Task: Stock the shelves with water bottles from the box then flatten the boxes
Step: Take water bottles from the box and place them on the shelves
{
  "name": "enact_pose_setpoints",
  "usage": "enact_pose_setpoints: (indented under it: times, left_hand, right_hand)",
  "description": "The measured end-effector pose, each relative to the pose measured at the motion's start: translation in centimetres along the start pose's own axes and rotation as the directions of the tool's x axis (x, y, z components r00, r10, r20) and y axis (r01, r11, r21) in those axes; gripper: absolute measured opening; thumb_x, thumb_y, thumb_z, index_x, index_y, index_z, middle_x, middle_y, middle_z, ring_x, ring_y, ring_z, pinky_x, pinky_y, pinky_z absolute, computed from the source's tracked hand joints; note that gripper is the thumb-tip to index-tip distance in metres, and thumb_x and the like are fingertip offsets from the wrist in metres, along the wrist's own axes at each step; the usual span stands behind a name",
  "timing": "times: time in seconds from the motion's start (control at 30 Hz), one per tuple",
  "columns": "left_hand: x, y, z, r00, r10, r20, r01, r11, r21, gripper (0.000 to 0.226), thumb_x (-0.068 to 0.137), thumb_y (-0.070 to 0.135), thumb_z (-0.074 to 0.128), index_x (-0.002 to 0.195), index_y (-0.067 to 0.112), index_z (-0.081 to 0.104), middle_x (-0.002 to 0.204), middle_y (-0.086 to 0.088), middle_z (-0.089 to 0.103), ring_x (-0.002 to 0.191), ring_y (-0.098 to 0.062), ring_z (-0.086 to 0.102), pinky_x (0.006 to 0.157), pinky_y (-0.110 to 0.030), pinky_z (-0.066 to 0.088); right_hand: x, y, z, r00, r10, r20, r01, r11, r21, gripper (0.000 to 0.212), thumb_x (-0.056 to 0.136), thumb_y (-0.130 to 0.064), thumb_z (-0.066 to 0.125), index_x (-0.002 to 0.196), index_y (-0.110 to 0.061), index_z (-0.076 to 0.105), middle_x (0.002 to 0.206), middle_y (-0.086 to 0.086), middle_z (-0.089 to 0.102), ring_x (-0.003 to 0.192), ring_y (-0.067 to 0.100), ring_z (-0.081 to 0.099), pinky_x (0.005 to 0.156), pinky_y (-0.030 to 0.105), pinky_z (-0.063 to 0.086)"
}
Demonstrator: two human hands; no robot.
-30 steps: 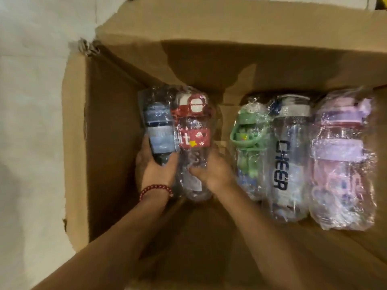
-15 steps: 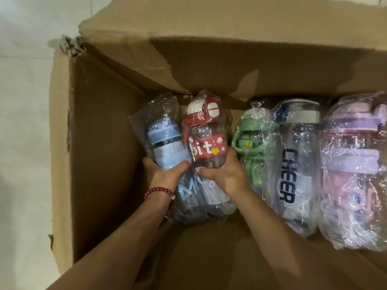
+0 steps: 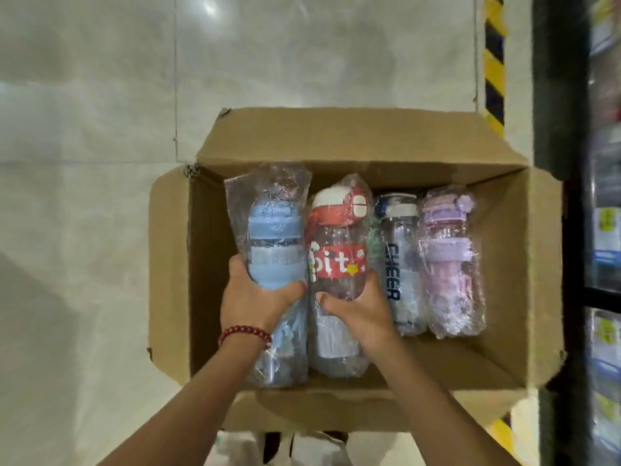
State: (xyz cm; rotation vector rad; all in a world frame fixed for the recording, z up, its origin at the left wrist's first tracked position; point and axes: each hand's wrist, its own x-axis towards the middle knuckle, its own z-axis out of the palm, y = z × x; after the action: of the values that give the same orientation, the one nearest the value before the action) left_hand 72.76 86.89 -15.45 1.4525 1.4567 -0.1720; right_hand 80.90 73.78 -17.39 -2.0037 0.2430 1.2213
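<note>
From the head camera we look down into an open cardboard box (image 3: 504, 264) on a pale tiled floor (image 3: 84, 129). Our left hand (image 3: 250, 297) grips a blue-lidded bottle (image 3: 272, 250) in plastic wrap, and our right hand (image 3: 356, 307) grips a red-lidded bottle (image 3: 336, 237) just beside it, both over the box's left half. Inside the box's right half lie a clear "CHEER" bottle (image 3: 400, 260) and a purple bottle (image 3: 450, 260). A dark shelf upright (image 3: 557, 95) stands right of the box.
</note>
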Motion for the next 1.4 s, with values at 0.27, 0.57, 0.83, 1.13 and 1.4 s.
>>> enact_pose_setpoints:
  times: [0.27,0.57,0.83,1.13,1.4]
  left_hand:
    - [-8.4,8.8,-5.9,0.993,0.118,0.028,-0.118,0.993,-0.023,0.078,0.041,0.043,0.083,0.111,0.024,0.053,0.095,0.004,0.067,0.081,-0.014,0.068,0.067,-0.038,0.059]
    - [-22.7,21.2,-14.3,0.922,0.384,0.05,-0.377,0.92,-0.107,0.062,0.063,0.007,0.082,0.11,0.017,0.044,0.087,0.012,0.051,0.074,0.001,0.051,0.053,-0.012,0.039]
    - [-35.1,29.5,-20.4,0.797,0.6,0.077,-0.591,0.799,-0.109,0.086,0.036,0.053,0.07,0.111,0.014,0.054,0.098,-0.001,0.063,0.085,-0.016,0.064,0.06,-0.027,0.053]
    - [-46.7,35.6,-25.8,0.592,0.785,0.183,-0.751,0.62,-0.227,0.068,0.046,0.041,0.077,0.103,0.006,0.064,0.091,-0.01,0.07,0.077,-0.023,0.069,0.059,-0.032,0.057]
    - [-49.5,36.9,-26.6,0.467,0.794,0.389,-0.766,0.583,-0.27,0.065,0.04,0.042,0.069,0.096,0.01,0.065,0.086,-0.009,0.07,0.07,-0.02,0.068,0.053,-0.028,0.053]
  right_hand:
    - [-11.3,-6.7,-4.4,0.997,-0.075,-0.015,0.076,0.989,0.127,0.079,0.055,-0.034,0.084,0.122,-0.034,0.042,0.107,-0.01,0.063,0.098,0.012,0.064,0.088,0.04,0.053]
    - [-27.2,-16.0,-12.7,0.956,-0.28,-0.083,0.292,0.906,0.307,0.099,0.049,-0.038,0.08,0.132,-0.042,0.026,0.119,-0.015,0.053,0.111,0.01,0.056,0.087,0.035,0.053]
    - [-41.5,-22.9,-19.6,0.846,-0.488,-0.214,0.531,0.739,0.415,0.095,0.053,-0.018,0.08,0.136,-0.027,0.036,0.119,0.002,0.06,0.1,0.011,0.064,0.07,0.024,0.056]
    - [-55.5,-24.9,-23.2,0.74,-0.562,-0.369,0.662,0.513,0.547,0.086,0.065,-0.01,0.082,0.138,-0.022,0.04,0.094,0.003,0.07,0.083,0.017,0.069,0.066,0.031,0.057]
    - [-62.5,-20.6,-22.2,0.644,-0.453,-0.617,0.765,0.385,0.516,0.09,0.047,-0.032,0.082,0.129,-0.035,0.044,0.108,-0.01,0.07,0.106,0.018,0.064,0.076,0.027,0.053]
